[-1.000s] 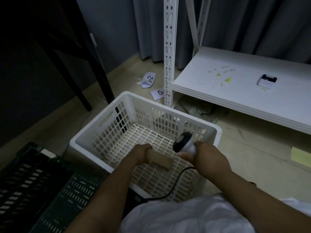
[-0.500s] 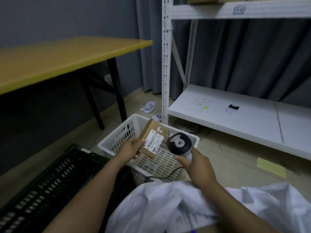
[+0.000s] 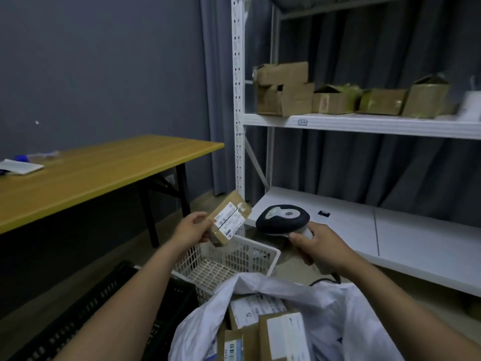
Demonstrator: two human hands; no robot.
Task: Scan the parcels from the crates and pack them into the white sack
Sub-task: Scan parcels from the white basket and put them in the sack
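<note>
The fingers of the left hand are curled round one end of a small brown cardboard parcel with a white label. They pinch it tight. The fingers of the right hand are wrapped round the handle of a black and grey hand scanner.

A second ago both hands were down low inside the white plastic crate with holes. The left hand was picking the parcel up off the crate's floor. Now both hands have come up. The parcel is in the air above the far edge of that crate, tipped, with its label facing up. The scanner's round head is just beside the parcel on the right. They look close but not touching. I cannot tell which way the scanner's window points.

So the picking-up part is done and the scanning part looks like it is going on now. I see no red light or beep mark, so I cannot tell if the label has been read.

The part of the white crate that shows has nothing else in it, so this may be its last parcel. A black plastic crate sits next to it, on the left.

Close below the arms is the open white sack. Other brown labelled parcels already lie inside. The held parcel should go down there next. The mouth is open, so the drop looks easy.
</note>
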